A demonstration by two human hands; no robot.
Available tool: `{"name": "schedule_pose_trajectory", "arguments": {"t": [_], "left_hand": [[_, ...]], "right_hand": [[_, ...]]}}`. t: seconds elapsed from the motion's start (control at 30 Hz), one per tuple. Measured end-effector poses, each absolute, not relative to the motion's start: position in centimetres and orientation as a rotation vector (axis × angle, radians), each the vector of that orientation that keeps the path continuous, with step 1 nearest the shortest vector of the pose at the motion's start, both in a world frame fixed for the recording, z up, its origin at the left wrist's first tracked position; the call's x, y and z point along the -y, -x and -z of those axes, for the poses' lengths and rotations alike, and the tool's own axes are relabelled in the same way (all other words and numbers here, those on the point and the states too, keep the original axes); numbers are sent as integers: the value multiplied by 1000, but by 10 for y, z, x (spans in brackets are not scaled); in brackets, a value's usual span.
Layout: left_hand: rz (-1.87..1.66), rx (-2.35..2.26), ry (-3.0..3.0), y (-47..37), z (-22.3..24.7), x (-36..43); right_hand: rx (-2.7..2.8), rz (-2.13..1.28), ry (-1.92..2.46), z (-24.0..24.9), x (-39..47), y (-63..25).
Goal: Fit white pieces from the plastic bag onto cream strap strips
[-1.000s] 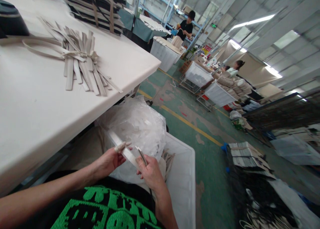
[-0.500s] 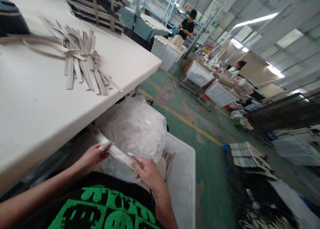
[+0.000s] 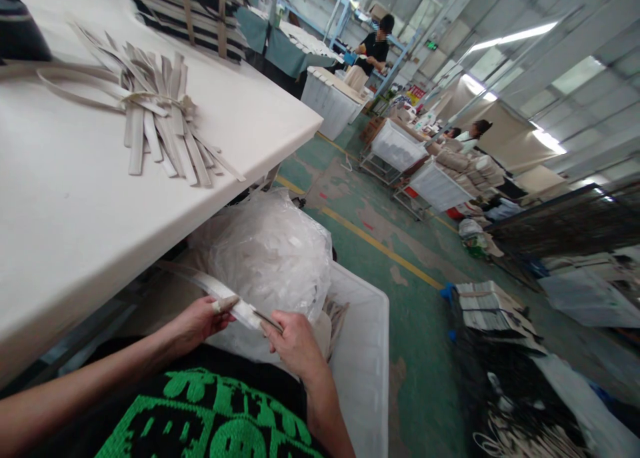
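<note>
A pale, narrow fabric strip (image 3: pixel 213 285) runs slantwise in front of my body, over the bin below. My left hand (image 3: pixel 203 321) pinches it near its middle; one finger wears a light wrapping. My right hand (image 3: pixel 297 345) is closed around small metal thread snips (image 3: pixel 267 319), whose tips lie against the strip close to my left fingertips. Part of the snips is hidden in my palm, and I cannot tell whether those fingers also grip the strip's end. On the table lies a tied bundle of beige strips (image 3: pixel 160 121).
The white table (image 3: pixel 75 225) ends in a corner at the upper middle. Beneath my hands a white plastic bin (image 3: pixel 367 351) holds a clear plastic bag (image 3: pixel 270 245). Stacked dark and beige pieces (image 3: pixel 187 11) sit at the table's back. A co-worker (image 3: pixel 375 48) stands farther off.
My left hand has slid along the strip toward the right hand. The snips' tips have tilted down onto the strip, and its far end now curves left.
</note>
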State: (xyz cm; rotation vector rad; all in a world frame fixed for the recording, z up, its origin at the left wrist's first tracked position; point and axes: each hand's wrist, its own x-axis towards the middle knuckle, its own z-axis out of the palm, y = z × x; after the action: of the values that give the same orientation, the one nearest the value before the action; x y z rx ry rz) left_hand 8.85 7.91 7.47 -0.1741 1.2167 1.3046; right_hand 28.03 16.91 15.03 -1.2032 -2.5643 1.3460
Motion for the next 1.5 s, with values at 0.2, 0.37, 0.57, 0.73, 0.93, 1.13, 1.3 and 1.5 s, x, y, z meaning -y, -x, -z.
{"name": "schedule_pose_trajectory", "arguments": {"t": [0.2, 0.37, 0.57, 0.73, 0.93, 1.13, 1.3, 1.5], "left_hand": [[-1345, -1258, 173, -83, -79, -84], [-1354, -1265, 190, -83, -81, -87], [-1297, -1222, 149, -98, -100, -89], [-1360, -1081, 228, -85, -110, -88], [-1326, -1015, 246, -90, -115, -83], [-1306, -987, 198, -96, -116, -82], [-1258, -959, 186, -96, -108, -82], [-1503, -1039, 407, -59, -102, -101]], "right_hand": [[2545, -1364, 1231, -145, -171, -282], [2539, -1345, 1254, -150, -173, -294], [2245, -1577, 1269, -136, -168, -282], [1700, -1749, 1198, -123, -186, -291], [1721, -2028, 846, -138, -171, -276], [1964, -1826, 598, -162, -158, -262], [1982, -1720, 753, -160, -161, -266], [1641, -1698, 945, -165, -175, -318]]}}
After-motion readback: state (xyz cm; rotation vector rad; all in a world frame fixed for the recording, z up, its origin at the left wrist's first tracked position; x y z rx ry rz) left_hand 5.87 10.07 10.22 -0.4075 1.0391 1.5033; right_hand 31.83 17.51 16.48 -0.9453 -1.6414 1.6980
